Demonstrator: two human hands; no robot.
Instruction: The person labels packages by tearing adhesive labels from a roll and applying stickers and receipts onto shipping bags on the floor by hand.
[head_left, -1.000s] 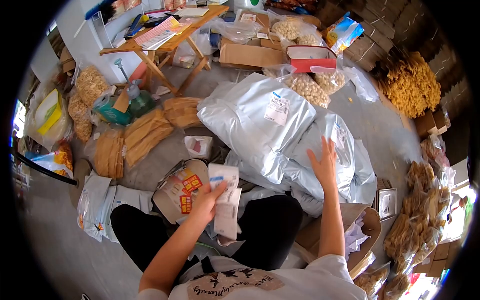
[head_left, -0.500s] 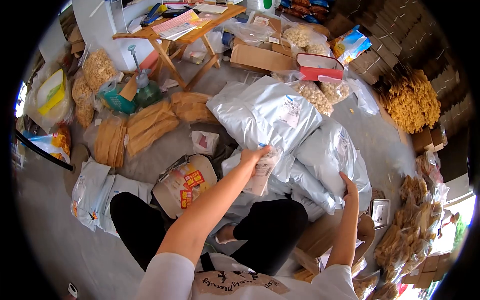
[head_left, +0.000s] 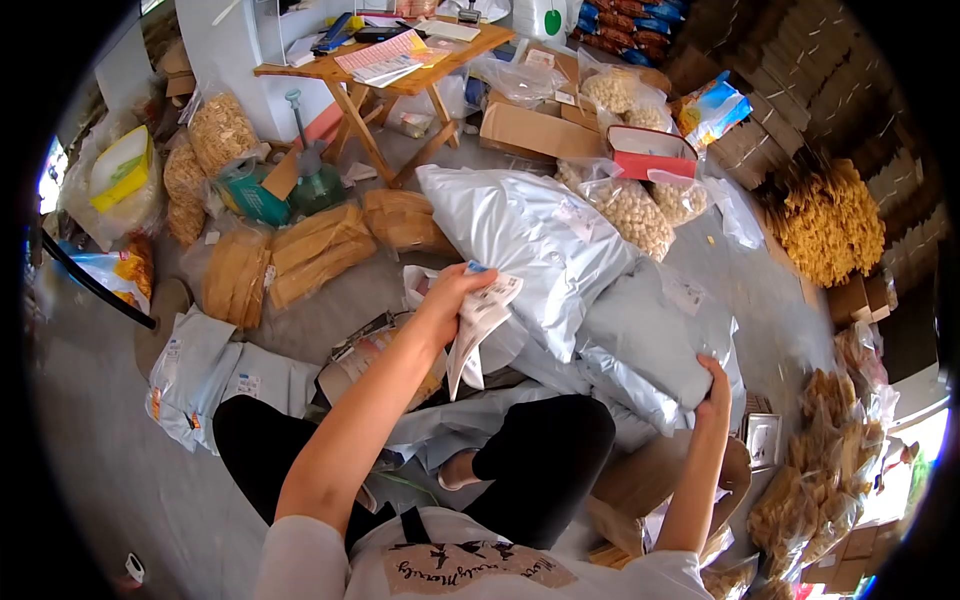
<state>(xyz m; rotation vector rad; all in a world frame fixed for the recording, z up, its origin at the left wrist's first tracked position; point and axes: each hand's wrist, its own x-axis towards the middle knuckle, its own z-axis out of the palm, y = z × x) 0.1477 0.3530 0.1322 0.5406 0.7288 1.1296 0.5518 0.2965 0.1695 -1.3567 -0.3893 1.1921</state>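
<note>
My left hand (head_left: 452, 297) is closed on a bundle of printed labels (head_left: 486, 318), which hangs down beside the pile of silver-grey mailing bags. The upper bag (head_left: 525, 235) carries a white label. At the pile's right, my right hand (head_left: 713, 387) grips the edge of another labelled grey bag (head_left: 655, 325). More grey bags lie under these two. Below my left forearm, an open container (head_left: 425, 385) with papers in it is partly hidden.
A wooden folding table (head_left: 400, 80) with papers stands at the back. Flat brown packs (head_left: 320, 255) lie at the left, with grey parcels (head_left: 235, 375) below them. An open carton (head_left: 640, 480) is by my right forearm. Filled clear bags (head_left: 815, 480) line the right.
My left hand has drawn the labels left, away from the upper bag. My right hand has gone from open above the pile to gripping the right bag, which has shifted and tilted.
</note>
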